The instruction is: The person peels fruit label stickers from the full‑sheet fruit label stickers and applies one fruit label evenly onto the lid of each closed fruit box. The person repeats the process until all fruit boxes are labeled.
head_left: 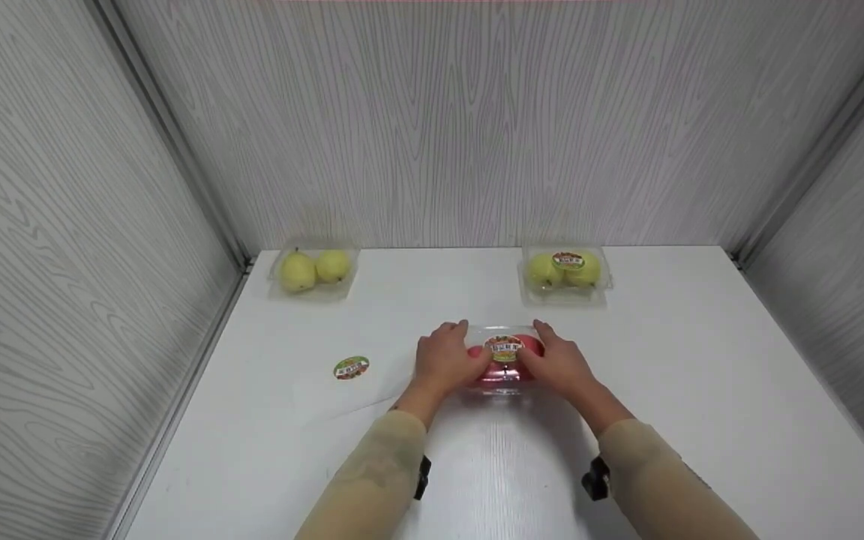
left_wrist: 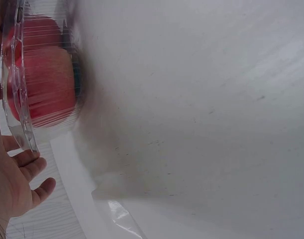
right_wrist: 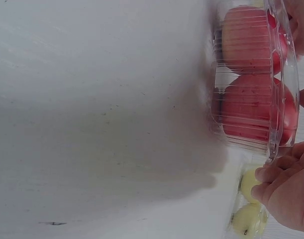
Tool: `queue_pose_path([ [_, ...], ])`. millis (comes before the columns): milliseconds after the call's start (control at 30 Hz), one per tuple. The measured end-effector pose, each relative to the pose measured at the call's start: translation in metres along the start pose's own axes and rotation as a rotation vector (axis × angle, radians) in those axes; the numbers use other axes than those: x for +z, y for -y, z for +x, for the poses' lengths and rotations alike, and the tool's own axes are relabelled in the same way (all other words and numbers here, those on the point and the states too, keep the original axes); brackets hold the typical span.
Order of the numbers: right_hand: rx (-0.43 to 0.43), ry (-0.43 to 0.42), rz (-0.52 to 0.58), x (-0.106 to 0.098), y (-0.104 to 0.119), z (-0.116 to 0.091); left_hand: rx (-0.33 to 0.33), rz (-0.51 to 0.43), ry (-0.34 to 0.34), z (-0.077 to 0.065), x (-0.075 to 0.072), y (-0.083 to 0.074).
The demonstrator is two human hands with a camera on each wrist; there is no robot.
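A clear plastic clamshell box (head_left: pixel 505 390) with red apples (right_wrist: pixel 249 107) inside is between my hands, around the middle of the head view. A round-edged label (head_left: pixel 505 348) sits on its lid. From the left side my left hand (head_left: pixel 447 361) grips the box, thumb over the lid and fingers at the rim. My right hand (head_left: pixel 563 366) holds the opposite side in the same way. In both wrist views the lid's rim lies between thumb and fingers. Two apples show through the ribbed wall in the right wrist view.
At the back left stands a clear box (head_left: pixel 349 289) of pears without a visible label. Another pear box (head_left: pixel 563 296), at the back right, bears a label (head_left: pixel 568 261). A loose oval label (head_left: pixel 351 367) on a pale backing sheet (head_left: pixel 357 397) lies left of my left hand. Panels enclose the table.
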State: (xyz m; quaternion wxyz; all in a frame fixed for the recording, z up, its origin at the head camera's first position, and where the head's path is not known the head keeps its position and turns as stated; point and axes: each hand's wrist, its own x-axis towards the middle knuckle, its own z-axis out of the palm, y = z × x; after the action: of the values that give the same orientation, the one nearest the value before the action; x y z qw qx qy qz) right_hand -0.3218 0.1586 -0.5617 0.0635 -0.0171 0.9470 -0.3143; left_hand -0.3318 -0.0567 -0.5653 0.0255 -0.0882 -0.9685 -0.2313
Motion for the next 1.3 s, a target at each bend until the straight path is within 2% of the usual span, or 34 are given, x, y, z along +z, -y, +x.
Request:
queue_pose_path([
  [233,0.037,0.026,0.026,-0.001,-0.001,-0.003,-0.006,-0.021,-0.006,-0.003,0.002,-0.001],
  [400,-0.005,-0.005,0.063,-0.003,-0.004,-0.007,-0.010,-0.040,-0.019,-0.010,0.003,0.000],
  [500,-0.070,-0.042,0.040,-0.008,-0.005,-0.015,0.052,0.016,-0.047,-0.017,-0.001,0.000],
  [633,-0.173,-0.107,-0.080,-0.012,-0.008,-0.031,0.162,0.173,-0.088,-0.030,-0.007,0.001],
  [733,-0.240,-0.164,-0.160,-0.010,-0.013,-0.042,0.222,0.264,-0.109,-0.043,-0.011,0.002],
  [833,-0.294,-0.207,-0.202,-0.007,-0.018,-0.054,0.271,0.318,-0.128,-0.057,-0.012,0.003],
  [1033,-0.291,-0.191,-0.239,0.005,-0.028,-0.075,0.318,0.359,-0.141,-0.081,-0.004,0.006],
  [1200,-0.270,-0.165,-0.253,0.014,-0.032,-0.089,0.331,0.365,-0.140,-0.093,0.001,0.008],
  [1300,-0.286,-0.164,-0.269,0.017,-0.033,-0.096,0.325,0.362,-0.126,-0.099,0.002,0.008],
])
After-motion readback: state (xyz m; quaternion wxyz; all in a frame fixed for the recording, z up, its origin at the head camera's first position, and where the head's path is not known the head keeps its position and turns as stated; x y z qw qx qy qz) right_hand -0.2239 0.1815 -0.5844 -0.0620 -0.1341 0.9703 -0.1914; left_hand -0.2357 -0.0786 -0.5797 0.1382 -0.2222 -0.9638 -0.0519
